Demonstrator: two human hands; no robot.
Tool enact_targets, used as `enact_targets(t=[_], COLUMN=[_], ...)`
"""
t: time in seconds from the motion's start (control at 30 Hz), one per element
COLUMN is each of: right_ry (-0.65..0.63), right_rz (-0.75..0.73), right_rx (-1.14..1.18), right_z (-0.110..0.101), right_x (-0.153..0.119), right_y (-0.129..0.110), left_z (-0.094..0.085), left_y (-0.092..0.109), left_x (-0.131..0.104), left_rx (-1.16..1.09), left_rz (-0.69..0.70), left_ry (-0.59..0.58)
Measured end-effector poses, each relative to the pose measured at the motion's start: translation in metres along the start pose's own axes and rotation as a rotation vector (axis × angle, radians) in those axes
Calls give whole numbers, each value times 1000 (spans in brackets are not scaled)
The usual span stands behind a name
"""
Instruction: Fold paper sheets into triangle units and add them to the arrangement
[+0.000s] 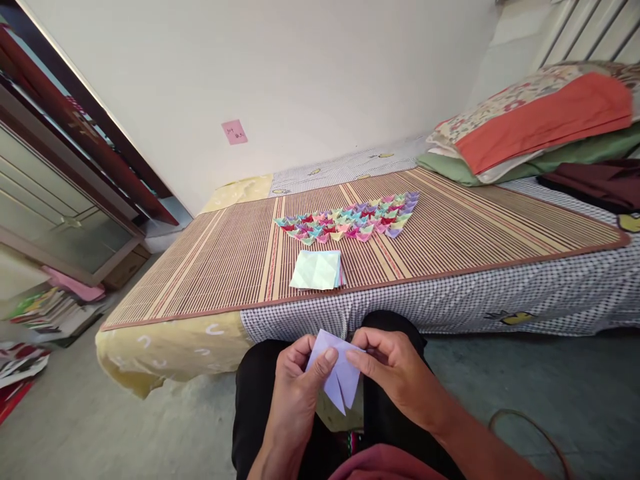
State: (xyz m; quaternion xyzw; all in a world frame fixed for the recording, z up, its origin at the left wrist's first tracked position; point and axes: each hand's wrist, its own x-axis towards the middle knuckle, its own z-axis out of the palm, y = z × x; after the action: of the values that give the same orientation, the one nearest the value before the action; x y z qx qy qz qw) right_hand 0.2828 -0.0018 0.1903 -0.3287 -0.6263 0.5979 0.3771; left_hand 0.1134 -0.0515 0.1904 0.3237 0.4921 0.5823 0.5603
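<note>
Above my lap is a folded purple paper (336,368) with a slit between two points at its lower end. My left hand (298,380) pinches its left side, the thumb lying across the front. At the upper right edge, my right hand (395,370) grips the same paper between thumb and fingers. A stack of creased paper sheets (316,270), pale green on top, lies near the front edge of the bamboo mat (225,260). Behind the stack, many small folded paper pieces (350,219) in several colours sit in close rows.
The mat covers a bed with a checked sheet (450,303) hanging over its front. Pillows (540,123) and dark cloth (600,187) are at the right. Books (45,310) stand on the far left, and a cable (533,427) curves over the floor at the lower right.
</note>
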Motion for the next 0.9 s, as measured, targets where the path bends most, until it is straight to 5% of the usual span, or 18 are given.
enact_targets(t=[0.3, 0.47, 0.63, 0.9], right_ry=[36, 50, 175, 270], right_rz=[-22, -101, -147, -154], right_rx=[-73, -85, -46, -65], right_z=[-18, 0, 20, 21], right_x=[-4, 2, 2, 3], right_y=[4, -5, -7, 6], left_z=[-1, 10, 17, 15], left_y=[7, 10, 6, 2], left_x=[-3, -6, -9, -9], left_rx=[202, 285, 263, 200], left_rz=[59, 70, 64, 61], left_ry=[-24, -86, 2, 35])
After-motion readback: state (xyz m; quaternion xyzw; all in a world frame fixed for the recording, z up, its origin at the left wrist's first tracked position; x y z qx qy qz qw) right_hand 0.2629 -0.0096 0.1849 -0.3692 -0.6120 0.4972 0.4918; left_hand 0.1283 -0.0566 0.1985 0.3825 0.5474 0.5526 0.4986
